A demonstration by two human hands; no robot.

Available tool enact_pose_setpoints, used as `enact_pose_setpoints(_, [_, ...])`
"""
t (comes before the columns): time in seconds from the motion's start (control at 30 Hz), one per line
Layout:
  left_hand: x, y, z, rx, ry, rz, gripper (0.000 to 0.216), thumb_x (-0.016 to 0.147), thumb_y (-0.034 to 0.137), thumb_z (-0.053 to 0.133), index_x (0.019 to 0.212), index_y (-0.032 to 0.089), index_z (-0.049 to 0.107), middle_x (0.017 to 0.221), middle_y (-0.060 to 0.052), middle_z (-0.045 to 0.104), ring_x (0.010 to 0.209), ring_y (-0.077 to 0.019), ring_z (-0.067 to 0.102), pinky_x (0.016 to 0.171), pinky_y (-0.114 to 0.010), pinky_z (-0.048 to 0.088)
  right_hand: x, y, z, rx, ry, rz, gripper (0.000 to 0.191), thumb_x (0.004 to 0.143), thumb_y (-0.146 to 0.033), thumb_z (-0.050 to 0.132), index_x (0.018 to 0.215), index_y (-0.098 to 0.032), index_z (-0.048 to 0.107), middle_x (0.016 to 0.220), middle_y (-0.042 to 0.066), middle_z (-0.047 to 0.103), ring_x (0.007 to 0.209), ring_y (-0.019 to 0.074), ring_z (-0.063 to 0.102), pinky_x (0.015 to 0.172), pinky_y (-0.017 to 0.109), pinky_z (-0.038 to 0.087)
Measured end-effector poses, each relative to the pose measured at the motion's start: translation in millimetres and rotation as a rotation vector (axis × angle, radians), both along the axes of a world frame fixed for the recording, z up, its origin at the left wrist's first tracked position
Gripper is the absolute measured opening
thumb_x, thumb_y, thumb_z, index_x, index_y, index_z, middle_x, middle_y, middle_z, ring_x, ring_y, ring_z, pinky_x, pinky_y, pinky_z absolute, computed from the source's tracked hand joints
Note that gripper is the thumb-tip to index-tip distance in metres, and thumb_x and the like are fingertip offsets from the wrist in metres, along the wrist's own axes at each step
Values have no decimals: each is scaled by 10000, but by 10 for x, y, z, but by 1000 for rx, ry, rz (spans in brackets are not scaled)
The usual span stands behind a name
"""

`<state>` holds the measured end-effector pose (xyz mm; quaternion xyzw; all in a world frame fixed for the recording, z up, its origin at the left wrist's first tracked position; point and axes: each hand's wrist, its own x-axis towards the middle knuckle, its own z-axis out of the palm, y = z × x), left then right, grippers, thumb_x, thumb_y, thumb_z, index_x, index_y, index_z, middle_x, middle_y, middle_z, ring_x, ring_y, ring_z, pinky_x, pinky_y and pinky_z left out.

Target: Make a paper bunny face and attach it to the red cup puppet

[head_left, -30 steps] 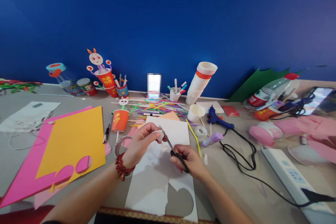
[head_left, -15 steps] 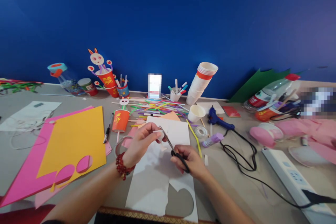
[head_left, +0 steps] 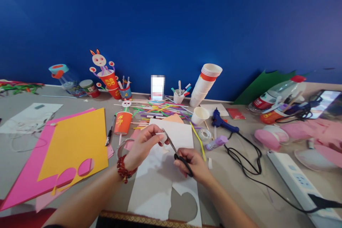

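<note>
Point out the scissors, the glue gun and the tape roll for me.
scissors (head_left: 171, 143): head view, on the blades near the pivot.
glue gun (head_left: 221, 123): head view, on the blue body.
tape roll (head_left: 204, 134): head view, on the clear ring.

Deep blue wall (head_left: 171, 17) across the upper frame; grey worktop (head_left: 24, 142) below, evenly lit, brighter toward the right edge.

1. Small white paper piece (head_left: 161, 137): a little scrap, pinched at its left side and held up above the table, over the far part of a large white sheet.
2. Scissors (head_left: 177, 154): black handles near and to the right, slim metal blades slanting up to the far left, tips meeting the right edge of the paper piece; blades look nearly closed.
</note>
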<state>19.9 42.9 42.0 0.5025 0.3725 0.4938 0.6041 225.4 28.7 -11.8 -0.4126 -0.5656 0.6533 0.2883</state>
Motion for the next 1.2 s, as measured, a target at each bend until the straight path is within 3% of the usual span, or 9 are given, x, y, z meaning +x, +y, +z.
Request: enact_pose_setpoints(1.2, [-55,23,-37,21,40,47,113,911,234,589,817,175,570,815,-14,670,759,-134,613,671,-254,453,35,5,-3,114,-85,-1,549,706,-615,740,564,-223,383,402,-81,420,343,61,344,362,195,218])
